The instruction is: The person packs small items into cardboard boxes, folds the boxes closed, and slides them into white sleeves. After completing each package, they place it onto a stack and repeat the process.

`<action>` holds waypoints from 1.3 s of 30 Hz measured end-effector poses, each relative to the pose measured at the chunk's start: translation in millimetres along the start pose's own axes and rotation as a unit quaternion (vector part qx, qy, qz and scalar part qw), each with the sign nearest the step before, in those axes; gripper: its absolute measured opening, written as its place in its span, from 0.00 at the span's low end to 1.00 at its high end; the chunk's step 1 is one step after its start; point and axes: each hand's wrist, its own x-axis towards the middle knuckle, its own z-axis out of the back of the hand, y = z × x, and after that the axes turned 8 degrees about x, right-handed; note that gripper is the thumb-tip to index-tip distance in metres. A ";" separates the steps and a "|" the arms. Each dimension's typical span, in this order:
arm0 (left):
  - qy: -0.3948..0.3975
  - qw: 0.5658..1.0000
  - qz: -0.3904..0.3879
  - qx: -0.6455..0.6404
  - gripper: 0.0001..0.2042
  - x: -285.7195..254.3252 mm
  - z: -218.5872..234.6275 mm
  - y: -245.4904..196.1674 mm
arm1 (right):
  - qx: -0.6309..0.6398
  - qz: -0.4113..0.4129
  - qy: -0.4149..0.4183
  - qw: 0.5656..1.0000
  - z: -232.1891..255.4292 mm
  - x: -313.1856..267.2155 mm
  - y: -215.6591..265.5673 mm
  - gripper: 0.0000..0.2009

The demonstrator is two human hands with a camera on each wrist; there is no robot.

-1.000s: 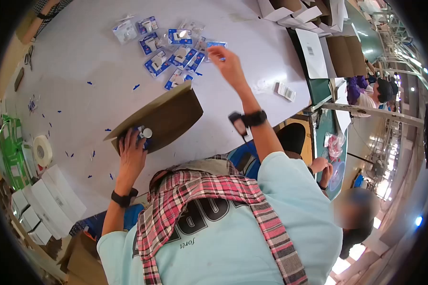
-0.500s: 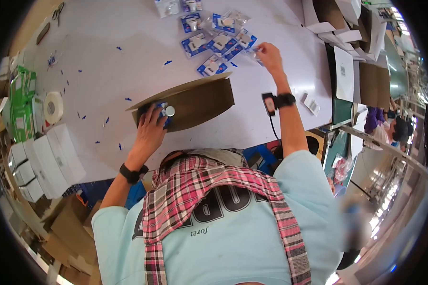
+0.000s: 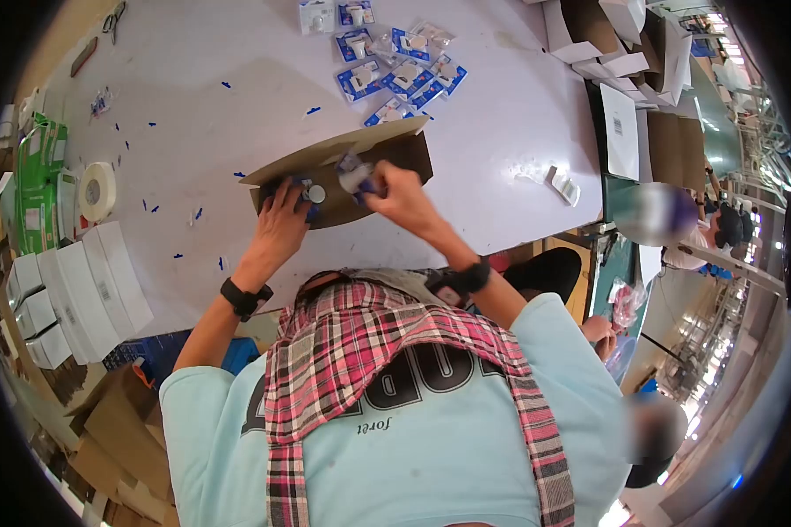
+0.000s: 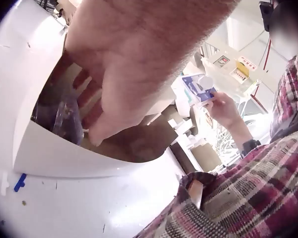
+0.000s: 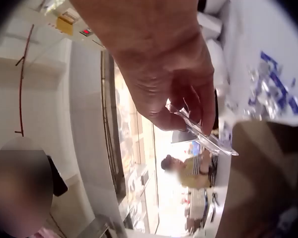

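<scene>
Hands meet at a brown cardboard carton (image 3: 360, 180) lying on its side on the white worktop (image 3: 193, 105), its open mouth facing the person. Left hand (image 3: 281, 220) rests at the carton's mouth, fingers (image 4: 97, 111) spread and reaching inside onto blue-and-white packets (image 3: 306, 190) already lying there; in the left wrist view the fingers are extended and only slightly bent, pressing on the packets rather than curled round them. Right hand (image 3: 400, 198) is at the carton's mouth just beside the left, pinching one blister packet (image 3: 354, 176) between thumb and fingers (image 5: 206, 111). The right wrist view shows the packet's clear plastic edge (image 5: 203, 134) held at the fingertips; the left wrist view shows the same packet (image 4: 198, 89), blue and white with a round white part, raised in the right hand.

A loose pile of similar packets (image 3: 395, 66) lies on the worktop beyond the carton, well apart from both hands. White boxes (image 3: 79, 294) are stacked at the worktop's left edge, with a tape roll (image 3: 97, 193) and green packaging (image 3: 35, 189) near them. Small blue scraps (image 3: 154, 209) are scattered over the surface. Flat white cartons (image 3: 624, 132) sit at the right.
</scene>
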 end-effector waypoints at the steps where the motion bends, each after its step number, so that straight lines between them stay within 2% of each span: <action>1: -0.005 1.000 -0.001 0.002 0.19 -0.1 0.2 0.9 | -0.009 -0.036 0.019 0.999 -15.3 4.0 -7.3 0.09; 3: -0.011 1.000 -0.005 0.004 0.19 -0.9 0.3 -0.3 | -0.026 0.038 0.001 0.999 -46.1 9.1 -33.6 0.08; 6: 0.004 1.000 0.010 -0.008 0.21 1.4 4.7 -3.0 | -0.075 0.020 0.026 0.997 -77.3 11.8 -48.9 0.10; 9: -0.076 0.995 0.029 -0.059 0.25 8.8 13.4 -11.5 | -0.042 -0.026 0.062 0.997 -81.8 7.5 -42.4 0.13; 12: -0.078 0.994 -0.071 -0.038 0.28 13.5 7.3 -17.8 | -0.059 0.038 0.108 0.992 -90.1 12.1 -69.1 0.18; 15: -0.052 0.994 -0.073 -0.055 0.28 14.7 -7.5 -15.3 | -0.112 0.061 0.154 0.980 -69.7 5.2 -53.9 0.20; 16: -0.044 0.993 -0.071 -0.078 0.29 15.2 -7.3 -15.3 | -0.120 0.026 0.202 0.972 -47.7 2.5 -27.1 0.20; 19: -0.038 0.992 -0.048 -0.107 0.26 15.6 -3.6 -19.6 | 0.043 -0.018 0.295 0.954 25.6 13.1 21.9 0.19; 21: -0.017 0.992 -0.049 -0.114 0.27 16.4 -0.6 -20.4 | 0.307 -0.040 0.214 0.926 69.8 27.1 23.4 0.17; 23: -0.003 0.993 -0.056 -0.106 0.28 18.4 3.5 -21.7 | 0.296 -0.024 0.034 0.954 110.5 54.5 3.5 0.14; 24: -0.010 0.993 -0.069 -0.098 0.29 18.9 3.9 -21.8 | 0.196 0.011 -0.082 0.977 119.3 68.9 -18.1 0.14; 25: 0.000 0.991 -0.074 -0.116 0.28 20.2 3.6 -21.2 | 0.087 0.037 -0.199 0.975 120.4 88.2 -53.5 0.14; 26: 0.013 0.992 -0.068 -0.110 0.28 19.1 1.5 -19.9 | 0.069 0.032 -0.226 0.971 114.9 114.7 -101.4 0.19; 27: 0.029 0.990 -0.080 -0.115 0.27 20.0 0.4 -15.2 | -0.077 0.010 -0.258 0.963 107.7 137.3 -129.4 0.27; 28: 0.011 0.990 -0.097 -0.101 0.27 20.5 -7.2 -10.7 | -0.096 -0.072 -0.273 0.955 98.3 148.4 -138.4 0.33; 30: 0.037 0.989 -0.104 -0.094 0.30 20.9 -7.2 -6.8 | -0.136 -0.161 -0.247 0.946 92.7 150.2 -108.5 0.35; 33: 0.030 0.990 -0.109 -0.080 0.34 21.0 -22.2 8.2 | -0.240 -0.120 -0.249 0.931 73.1 171.7 -145.4 0.36; 34: 0.028 0.990 -0.112 -0.084 0.33 21.4 -24.8 11.0 | -0.217 -0.103 -0.282 0.929 68.9 174.2 -152.1 0.34; 37: 0.031 0.989 -0.119 -0.087 0.32 21.2 -22.7 12.7 | -0.204 -0.110 -0.303 0.924 69.1 174.7 -163.5 0.28; 39: 0.031 0.988 -0.127 -0.081 0.31 19.7 -18.3 7.9 | -0.184 -0.066 -0.351 0.916 77.5 165.6 -171.3 0.22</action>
